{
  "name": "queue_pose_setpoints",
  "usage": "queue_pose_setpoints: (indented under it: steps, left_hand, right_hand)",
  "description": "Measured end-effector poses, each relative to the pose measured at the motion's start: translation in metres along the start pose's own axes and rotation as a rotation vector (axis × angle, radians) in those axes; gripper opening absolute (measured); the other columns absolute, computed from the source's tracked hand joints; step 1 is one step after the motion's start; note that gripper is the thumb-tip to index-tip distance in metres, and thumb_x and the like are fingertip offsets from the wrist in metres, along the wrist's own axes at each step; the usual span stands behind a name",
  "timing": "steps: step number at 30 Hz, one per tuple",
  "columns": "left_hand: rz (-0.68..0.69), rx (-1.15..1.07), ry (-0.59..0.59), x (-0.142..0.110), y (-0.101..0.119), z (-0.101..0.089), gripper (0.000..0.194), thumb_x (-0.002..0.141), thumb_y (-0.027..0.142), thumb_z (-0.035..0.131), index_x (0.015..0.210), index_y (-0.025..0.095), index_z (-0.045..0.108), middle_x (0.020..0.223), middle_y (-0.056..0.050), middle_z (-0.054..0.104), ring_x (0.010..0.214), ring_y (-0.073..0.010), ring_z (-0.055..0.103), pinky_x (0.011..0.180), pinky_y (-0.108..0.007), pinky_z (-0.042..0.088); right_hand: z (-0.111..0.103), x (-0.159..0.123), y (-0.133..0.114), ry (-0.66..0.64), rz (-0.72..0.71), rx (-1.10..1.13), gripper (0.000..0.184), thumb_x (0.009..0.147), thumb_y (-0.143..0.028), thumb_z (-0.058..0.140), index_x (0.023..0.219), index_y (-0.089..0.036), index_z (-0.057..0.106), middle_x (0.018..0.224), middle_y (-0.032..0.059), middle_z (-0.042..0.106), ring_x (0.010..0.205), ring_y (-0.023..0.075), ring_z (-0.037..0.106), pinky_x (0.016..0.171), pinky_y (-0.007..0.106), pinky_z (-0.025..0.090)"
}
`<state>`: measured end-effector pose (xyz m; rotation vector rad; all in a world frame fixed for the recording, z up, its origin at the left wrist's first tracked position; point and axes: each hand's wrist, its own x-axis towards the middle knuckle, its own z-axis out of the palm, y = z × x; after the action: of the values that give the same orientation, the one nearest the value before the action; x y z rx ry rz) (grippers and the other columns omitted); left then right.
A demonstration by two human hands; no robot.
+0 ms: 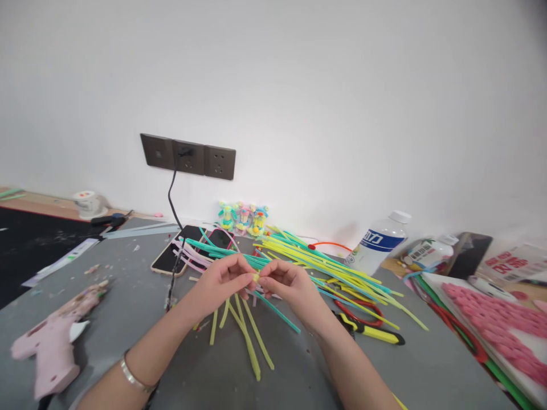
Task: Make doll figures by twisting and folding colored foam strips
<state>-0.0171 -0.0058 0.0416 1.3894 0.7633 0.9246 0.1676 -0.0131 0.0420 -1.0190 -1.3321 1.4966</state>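
My left hand [228,278] and my right hand [287,285] meet in the middle, fingertips pinched together on a small pale yellow piece [256,277]. It looks like a bit of fuzzy pipe cleaner, though the fingers cover most of it. Just below the hands lie several pale yellow pipe cleaners [249,336] on the grey table. Teal pipe cleaners [280,313] and lilac ones [192,256] run behind and beneath the fingers. A large bundle of yellow and teal pipe cleaners [325,265] spreads out to the right.
A pink glue gun [53,350] lies at the left. Pliers with yellow-black handles [376,333] rest right of my wrist. Phones [173,250], small colourful figures [243,217] and a white bottle [380,242] stand or lie farther back. A black cord [171,199] hangs from the wall socket.
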Motion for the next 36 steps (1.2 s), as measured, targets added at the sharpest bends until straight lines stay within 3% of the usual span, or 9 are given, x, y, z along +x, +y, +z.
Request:
queue_pose_setpoints:
  steps: [10, 20, 24, 28, 31, 36]
  left_hand:
    - [0.026, 0.008, 0.05, 0.001, -0.002, 0.001, 0.026, 0.082, 0.034, 0.067, 0.071, 0.019, 0.049, 0.065, 0.003, 0.059, 0.059, -0.0113, 0.057, 0.058, -0.024, 0.047]
    - [0.076, -0.006, 0.016, -0.001, -0.002, 0.002, 0.021, 0.083, 0.027, 0.064, 0.071, 0.018, 0.049, 0.066, 0.003, 0.06, 0.061, -0.0112, 0.058, 0.06, -0.024, 0.048]
    - [0.072, -0.006, 0.053, 0.001, -0.001, 0.003, 0.022, 0.081, 0.026, 0.065, 0.07, 0.018, 0.049, 0.064, 0.003, 0.06, 0.06, -0.0103, 0.057, 0.059, -0.022, 0.046]
    - [0.092, -0.004, 0.004, 0.001, -0.004, 0.001, 0.021, 0.084, 0.027, 0.064, 0.072, 0.018, 0.049, 0.068, 0.002, 0.061, 0.058, -0.0102, 0.056, 0.057, -0.022, 0.047]
    - [0.139, 0.071, -0.029, -0.001, -0.008, -0.001, 0.018, 0.087, 0.03, 0.061, 0.075, 0.018, 0.053, 0.072, 0.001, 0.061, 0.06, -0.0117, 0.058, 0.055, -0.023, 0.049]
    - [0.318, 0.41, 0.041, -0.001, -0.01, -0.004, 0.012, 0.088, 0.026, 0.061, 0.085, 0.017, 0.068, 0.081, -0.005, 0.069, 0.074, -0.0157, 0.065, 0.063, -0.024, 0.052]
  right_hand:
    - [0.005, 0.002, 0.003, 0.03, -0.099, -0.032, 0.034, 0.069, -0.046, 0.081, 0.076, -0.019, 0.061, 0.061, -0.0044, 0.06, 0.047, 0.0089, 0.052, 0.048, 0.023, 0.044]
    - [0.004, -0.003, 0.002, -0.063, 0.076, 0.261, 0.032, 0.072, -0.04, 0.082, 0.079, -0.019, 0.059, 0.056, -0.0058, 0.062, 0.043, 0.0063, 0.055, 0.046, 0.017, 0.045]
    - [0.006, -0.004, 0.003, -0.1, 0.088, 0.279, 0.033, 0.074, -0.041, 0.081, 0.086, -0.02, 0.058, 0.063, -0.0044, 0.066, 0.044, 0.0073, 0.059, 0.043, 0.016, 0.046]
    - [0.007, -0.004, 0.003, -0.116, 0.074, 0.373, 0.031, 0.075, -0.037, 0.081, 0.083, -0.018, 0.058, 0.062, -0.0044, 0.066, 0.044, 0.0057, 0.058, 0.044, 0.014, 0.047]
    - [0.007, -0.004, 0.002, -0.099, 0.106, 0.465, 0.03, 0.074, -0.033, 0.083, 0.076, -0.017, 0.058, 0.058, -0.0048, 0.065, 0.04, 0.0031, 0.055, 0.042, 0.011, 0.044]
    - [0.004, -0.002, 0.001, -0.052, 0.165, 0.573, 0.032, 0.069, -0.028, 0.086, 0.072, -0.016, 0.057, 0.055, -0.0056, 0.063, 0.039, 0.0011, 0.052, 0.04, 0.008, 0.042]
